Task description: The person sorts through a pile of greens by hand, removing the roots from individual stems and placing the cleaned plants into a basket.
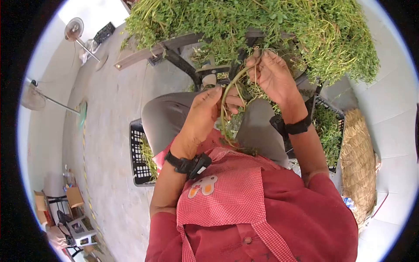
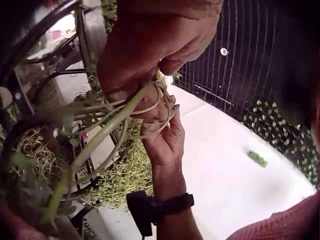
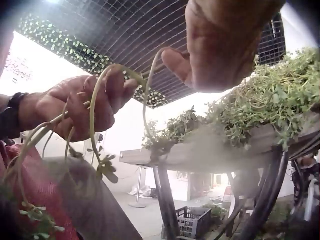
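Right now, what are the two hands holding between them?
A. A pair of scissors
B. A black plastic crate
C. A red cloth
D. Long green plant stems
D: the left hand and the right hand both grip thin green stems that bend between them, below the heap of greens on the table; the wrist views show the same stems.

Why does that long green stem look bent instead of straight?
Bent. The stem curves in an arc between the left hand, which grips the lower part, and the right hand, which pinches the top.
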A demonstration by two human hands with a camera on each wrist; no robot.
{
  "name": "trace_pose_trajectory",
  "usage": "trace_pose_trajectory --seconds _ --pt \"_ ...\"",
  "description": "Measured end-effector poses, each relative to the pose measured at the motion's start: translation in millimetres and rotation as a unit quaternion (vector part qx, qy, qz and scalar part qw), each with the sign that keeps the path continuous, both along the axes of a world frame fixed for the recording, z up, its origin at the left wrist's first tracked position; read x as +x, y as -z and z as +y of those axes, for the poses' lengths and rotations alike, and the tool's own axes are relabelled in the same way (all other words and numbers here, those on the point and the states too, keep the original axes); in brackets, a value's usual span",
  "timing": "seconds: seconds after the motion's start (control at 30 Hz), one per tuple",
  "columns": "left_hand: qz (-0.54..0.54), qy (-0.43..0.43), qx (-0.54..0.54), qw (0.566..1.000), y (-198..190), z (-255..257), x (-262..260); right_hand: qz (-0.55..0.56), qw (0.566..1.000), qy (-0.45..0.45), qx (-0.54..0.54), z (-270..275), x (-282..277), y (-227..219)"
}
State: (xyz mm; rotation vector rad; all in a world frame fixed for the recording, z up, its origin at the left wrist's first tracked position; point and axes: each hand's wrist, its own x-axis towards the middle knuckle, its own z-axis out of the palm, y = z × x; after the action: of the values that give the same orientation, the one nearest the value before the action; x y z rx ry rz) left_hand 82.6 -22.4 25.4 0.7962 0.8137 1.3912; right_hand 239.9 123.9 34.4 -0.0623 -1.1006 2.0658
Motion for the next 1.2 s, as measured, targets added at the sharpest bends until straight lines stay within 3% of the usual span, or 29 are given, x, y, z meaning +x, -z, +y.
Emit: trace_pose_trajectory --seconds 0.03,0.1,0.27,0.33,0.57,0.67,0.73,0.8,0.83,0.87,0.97,1.0,1.03,1.17,1.2 --pt "-0.042 0.008 0.004 0.999 2 -1 -2 0.009 1.0 -0.009 0.014 0 -4 1" --pt "-0.021 -0.012 0.005 1.0 6 -1 -4 0.019 0.999 -0.019 0.028 -2 -9 0" --pt "0.047 -0.041 0.009 0.998 6 -3 -7 -0.172 0.979 0.084 0.07 -12 -13 4" --pt "-0.086 0.025 -0.014 0.996 1 -4 -10 -0.161 0.983 0.061 0.067 -7 -9 7" --pt "-0.121 0.122 0.008 0.985 10 -4 -9 -0.144 0.987 0.038 0.058 -13 -19 17" --pt "-0.07 0.085 0.009 0.994 17 -4 -11 -0.135 0.99 0.024 0.046 -14 -21 18" --pt "0.087 0.017 0.058 0.994 21 -4 -11 -0.154 0.986 0.033 0.052 -16 -22 17" --pt "0.139 -0.001 0.024 0.99 24 -4 -14 -0.175 0.982 0.042 0.059 -22 -21 11" --pt "0.192 -0.02 -0.01 0.981 25 -4 -16 -0.198 0.964 0.105 0.145 -30 -21 8" --pt "0.19 -0.022 -0.011 0.981 31 -3 -19 -0.218 0.934 0.166 0.229 -38 -22 3" --pt "0.181 -0.059 -0.066 0.98 44 -2 -22 -0.142 0.94 0.199 0.237 -60 -25 -19" --pt "0.128 -0.061 -0.07 0.987 44 -3 -19 -0.142 0.94 0.201 0.238 -55 -25 -18" --pt "0.075 -0.063 -0.073 0.992 44 -4 -17 -0.145 0.948 0.197 0.205 -46 -25 -14" --pt "0.037 -0.128 0.0 0.991 55 0 -24 -0.174 0.955 0.213 0.107 -33 -20 1" --pt "0.073 -0.201 0.003 0.977 54 2 -27 -0.176 0.956 0.21 0.106 -33 -19 2"
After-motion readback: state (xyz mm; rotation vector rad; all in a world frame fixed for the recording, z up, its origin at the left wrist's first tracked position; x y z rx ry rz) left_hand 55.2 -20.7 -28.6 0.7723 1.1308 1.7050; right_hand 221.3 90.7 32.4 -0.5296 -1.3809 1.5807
